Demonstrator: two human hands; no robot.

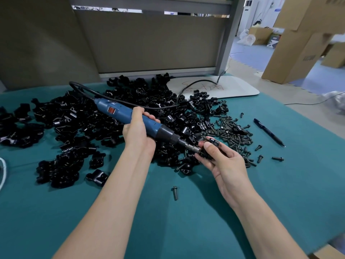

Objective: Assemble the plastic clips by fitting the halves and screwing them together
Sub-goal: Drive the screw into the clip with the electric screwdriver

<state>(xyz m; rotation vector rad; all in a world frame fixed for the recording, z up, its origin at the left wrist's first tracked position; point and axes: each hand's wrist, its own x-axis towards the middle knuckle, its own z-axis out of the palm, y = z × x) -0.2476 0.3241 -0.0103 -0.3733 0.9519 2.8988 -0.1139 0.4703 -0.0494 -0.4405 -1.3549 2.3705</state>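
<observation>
While the left hand [138, 131] is wrapped round a blue electric screwdriver [119, 111], its bit touches a black clip [213, 142] pinched by the right hand [226, 165], just above a heap of clip halves [130, 101]; loose screws [231, 131] and a pen [268, 132] lie to the right on the green table cover [186, 221]; a grey partition [149, 42] stands behind; cardboard boxes [298, 53] stand at far right, contents unseen.

Held clip [214, 141] mostly behind right fingers [209, 147]
</observation>
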